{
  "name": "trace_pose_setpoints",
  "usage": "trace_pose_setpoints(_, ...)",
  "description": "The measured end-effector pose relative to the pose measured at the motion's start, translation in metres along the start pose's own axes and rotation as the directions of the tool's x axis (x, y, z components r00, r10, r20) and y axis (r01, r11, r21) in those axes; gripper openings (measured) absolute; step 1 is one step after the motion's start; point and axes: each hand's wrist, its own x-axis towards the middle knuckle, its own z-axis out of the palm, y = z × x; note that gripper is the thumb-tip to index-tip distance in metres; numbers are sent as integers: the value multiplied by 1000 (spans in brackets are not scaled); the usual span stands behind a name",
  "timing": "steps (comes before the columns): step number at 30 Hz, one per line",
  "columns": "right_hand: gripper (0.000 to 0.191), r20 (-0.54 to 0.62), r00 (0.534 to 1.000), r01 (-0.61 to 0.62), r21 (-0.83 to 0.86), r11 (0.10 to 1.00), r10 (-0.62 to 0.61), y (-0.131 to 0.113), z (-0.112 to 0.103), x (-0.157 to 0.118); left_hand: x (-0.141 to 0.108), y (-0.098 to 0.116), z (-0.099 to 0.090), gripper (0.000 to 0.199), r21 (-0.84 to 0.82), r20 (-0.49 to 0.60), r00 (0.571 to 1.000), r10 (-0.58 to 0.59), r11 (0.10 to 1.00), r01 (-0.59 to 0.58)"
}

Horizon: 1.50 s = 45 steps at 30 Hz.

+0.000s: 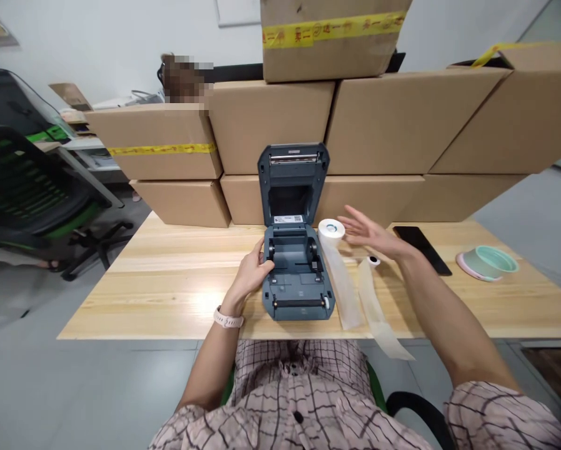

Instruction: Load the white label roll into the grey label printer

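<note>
A dark grey label printer [297, 287] stands on the wooden table with its lid [293, 181] raised. My left hand [252, 269] grips the printer's left side, thumb on the rim and fingers partly hidden behind it. Just right of the printer is a white label roll [332, 230], its strip trailing toward the front edge. My right hand [367, 231] is beside that roll, fingers spread and holding nothing. Below it lies a small, nearly used-up roll [373, 261] with a strip [378, 319] hanging over the table edge.
Behind the printer, stacked cardboard boxes [383, 125] line the table [168, 287]. A black phone [421, 249] and a mint-green round container [489, 262] are at the right. An office chair [32, 181] stands at the left. A person's head [184, 81] shows behind the boxes.
</note>
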Motion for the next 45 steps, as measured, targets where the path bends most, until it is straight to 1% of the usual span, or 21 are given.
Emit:
trace_pose_setpoints(2,92,-6,1000,-11,68,998,11,5,-14,-31,0,0,2,82,-22,-5,1000,9,1000,-9)
trace_pose_setpoints(4,83,41,996,-87,92,992,84,13,-18,-58,0,0,3,81,-29,-9,1000,16,999,-17)
trace_pose_setpoints(7,69,79,981,-181,39,983,177,21,-8,-78,0,2,3,81,-21,-5,1000,13,1000,-13)
trace_pose_setpoints(10,54,98,982,-170,78,982,162,11,7,-81,1,3,4,83,-43,-7,1000,-5,999,5)
trace_pose_setpoints(11,52,116,984,-145,115,983,132,1,12,-81,1,4,4,83,-54,-8,1000,-9,998,8)
trace_pose_setpoints(13,52,167,986,-51,155,987,24,-28,24,-77,0,4,5,83,-71,-7,1000,-11,997,11)
trace_pose_setpoints(15,55,247,962,102,76,992,-118,-62,42,-67,-1,4,5,81,-76,-16,1000,-8,997,7)
trace_pose_setpoints(16,56,302,939,183,-26,983,-167,-78,53,-59,-1,4,6,81,-78,-19,1000,-6,997,5)
trace_pose_setpoints(17,53,337,920,267,-166,949,-200,-90,66,-49,-1,4,6,81,-80,-19,1000,-5,997,4)
trace_pose_setpoints(18,50,342,911,338,-304,891,-229,-100,79,-38,-1,3,6,81,-78,-19,1000,-5,997,3)
trace_pose_setpoints(20,43,368,896,419,-521,744,-246,-108,105,-16,-1,2,6,83,-67,-14,1000,-10,998,9)
trace_pose_setpoints(22,39,416,886,444,-635,632,-205,-106,123,3,0,1,5,83,-57,-11,1000,-17,998,16)
trace_pose_setpoints(23,38,439,882,448,-664,599,-173,-103,129,10,0,0,4,83,-50,-9,1000,-20,999,20)
trace_pose_setpoints(26,38,447,885,438,-703,561,-131,-94,136,17,1,-3,4,82,-14,-17,1000,-19,1000,19)
trace_pose_setpoints(28,42,412,893,438,-708,555,-179,-92,137,13,1,-4,3,82,15,-29,1000,-9,1000,10)
trace_pose_setpoints(30,45,354,892,453,-707,544,-282,-90,138,5,1,-5,3,81,33,-35,999,-2,999,3)
trace_pose_setpoints(31,43,330,882,468,-700,539,-337,-90,139,-1,0,-4,3,81,40,-36,999,-2,999,4)
trace_pose_setpoints(34,29,308,845,519,-669,532,-437,-86,141,-23,-2,-2,3,79,57,-32,999,-6,998,7)
trace_pose_setpoints(37,28,304,836,530,-660,532,-456,-78,144,-50,-3,2,3,77,65,-28,999,-17,998,19)
trace_pose_setpoints(40,30,262,836,513,-684,519,-482,-69,148,-71,-5,4,3,77,54,-29,999,-25,998,27)
trace_pose_setpoints(45,33,206,839,476,-726,496,-504,-64,160,-86,-5,4,5,75,11,-43,999,-12,1000,13)
